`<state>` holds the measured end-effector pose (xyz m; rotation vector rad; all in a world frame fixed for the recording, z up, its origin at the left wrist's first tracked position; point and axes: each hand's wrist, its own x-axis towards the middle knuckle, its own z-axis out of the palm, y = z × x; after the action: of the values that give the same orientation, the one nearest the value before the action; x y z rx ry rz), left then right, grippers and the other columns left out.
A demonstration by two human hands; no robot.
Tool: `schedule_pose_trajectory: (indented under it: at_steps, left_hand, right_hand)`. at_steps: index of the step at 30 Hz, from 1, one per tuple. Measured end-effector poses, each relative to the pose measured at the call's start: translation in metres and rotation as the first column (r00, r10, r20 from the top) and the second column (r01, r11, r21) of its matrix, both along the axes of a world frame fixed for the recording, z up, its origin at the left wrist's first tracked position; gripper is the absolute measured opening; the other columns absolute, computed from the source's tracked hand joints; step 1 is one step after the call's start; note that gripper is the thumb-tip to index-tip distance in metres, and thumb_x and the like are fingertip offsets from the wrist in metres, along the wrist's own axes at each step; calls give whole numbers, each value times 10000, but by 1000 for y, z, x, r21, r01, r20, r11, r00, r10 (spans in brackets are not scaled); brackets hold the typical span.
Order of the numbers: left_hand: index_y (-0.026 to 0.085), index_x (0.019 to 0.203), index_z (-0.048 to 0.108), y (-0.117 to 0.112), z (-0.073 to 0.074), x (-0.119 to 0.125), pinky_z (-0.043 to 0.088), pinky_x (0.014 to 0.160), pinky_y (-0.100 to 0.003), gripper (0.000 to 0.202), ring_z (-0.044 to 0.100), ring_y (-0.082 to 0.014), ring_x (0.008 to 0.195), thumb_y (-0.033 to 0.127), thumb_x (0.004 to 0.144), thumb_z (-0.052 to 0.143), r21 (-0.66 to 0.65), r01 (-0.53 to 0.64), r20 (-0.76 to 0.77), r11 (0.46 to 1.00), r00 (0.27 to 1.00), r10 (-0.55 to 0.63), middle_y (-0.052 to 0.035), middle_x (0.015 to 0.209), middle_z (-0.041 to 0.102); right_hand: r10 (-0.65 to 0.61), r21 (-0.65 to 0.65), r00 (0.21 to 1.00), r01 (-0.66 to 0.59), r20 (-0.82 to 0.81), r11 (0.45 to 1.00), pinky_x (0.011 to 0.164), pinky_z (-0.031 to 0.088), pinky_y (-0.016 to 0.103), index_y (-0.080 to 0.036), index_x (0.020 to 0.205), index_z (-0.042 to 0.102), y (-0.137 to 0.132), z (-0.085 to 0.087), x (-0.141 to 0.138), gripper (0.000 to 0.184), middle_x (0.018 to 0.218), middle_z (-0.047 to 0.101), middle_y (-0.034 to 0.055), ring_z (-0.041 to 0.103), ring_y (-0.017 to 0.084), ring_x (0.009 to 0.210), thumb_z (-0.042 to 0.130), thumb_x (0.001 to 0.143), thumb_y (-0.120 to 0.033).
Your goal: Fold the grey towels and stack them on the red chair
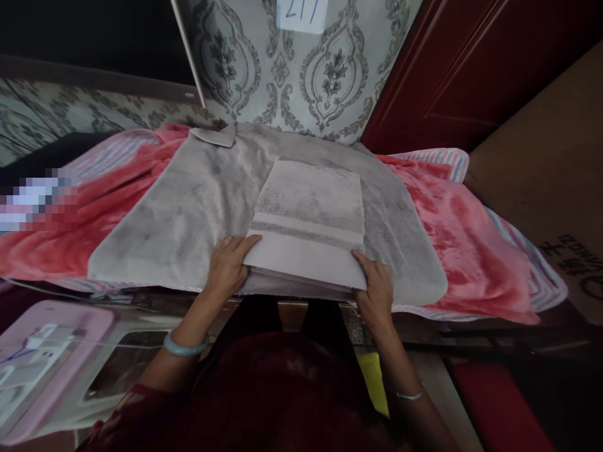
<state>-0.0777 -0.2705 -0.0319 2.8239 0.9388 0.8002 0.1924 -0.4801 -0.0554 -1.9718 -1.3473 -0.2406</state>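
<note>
A light grey towel [313,191] lies on a larger grey plush blanket [202,194], its pile side up with a smooth stripe across it. Its near end is a smooth, pale, flat band [301,256], with layers showing beneath the front edge. My left hand [228,267] grips the left end of this band, thumb on top and the other fingers partly hidden. At the right end, my right hand [375,282] pinches the band the same way, its fingers partly under the edge.
Under the grey blanket spreads a red blanket [471,238] with a striped border. A dark screen [94,44] stands back left, a cardboard box [546,163] at right. A pink-rimmed item [89,326] sits low at left. Patterned wallpaper [277,69] is behind.
</note>
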Motion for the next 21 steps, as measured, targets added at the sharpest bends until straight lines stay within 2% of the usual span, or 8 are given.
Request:
schedule_pose_trajectory:
  at_steps: [6,9,11,16,18,21]
  left_hand:
    - [165,1322,658,2,-6,-2,461,762,-410,695,521,-284,847,-4,679,455,94,2,20,996,1000,-3,-85,833,580]
    - [164,1303,669,4,-7,-4,457,734,-413,674,523,-290,839,3,685,455,68,13,6,998,1000,-14,-89,830,587]
    - [169,1324,649,4,-7,-4,466,769,-420,693,539,-293,873,8,677,462,20,18,17,1000,1000,-18,-93,872,615]
    - [136,1398,573,1,-7,-5,467,885,-442,682,567,-286,958,68,727,469,-43,19,167,999,986,-12,-116,1115,663]
    - [173,1375,612,1,-8,-7,468,847,-420,669,559,-267,907,68,734,449,-58,19,164,998,986,-9,-83,997,650]
    - [223,1298,692,3,-9,-9,458,763,-370,651,522,-237,816,46,733,423,-70,75,177,995,982,-61,-42,797,541]
  right_hand:
    - [12,-2,999,-12,49,1000,840,431,412,-218,1406,571,1,-2,-3,829,983,592,72,512,276,927,444,601,-65]
    - [-4,2,998,4,61,1000,836,433,416,-228,1396,579,2,-7,-2,804,980,595,70,521,277,931,443,620,-72]
    - [8,34,999,-9,41,999,839,440,413,-237,1412,563,1,-11,-1,811,998,610,67,533,273,942,446,626,-75]
    - [3,149,1000,-6,20,989,875,448,427,-255,1502,474,1,-15,-4,848,1099,631,70,541,273,984,466,671,-89]
    - [-5,140,1000,1,28,990,864,444,426,-280,1481,524,1,-16,-6,823,1024,604,59,525,264,945,460,687,-77]
    - [23,129,1000,-24,8,991,841,436,410,-329,1385,639,2,-16,-8,778,935,550,43,508,246,907,435,695,-34]
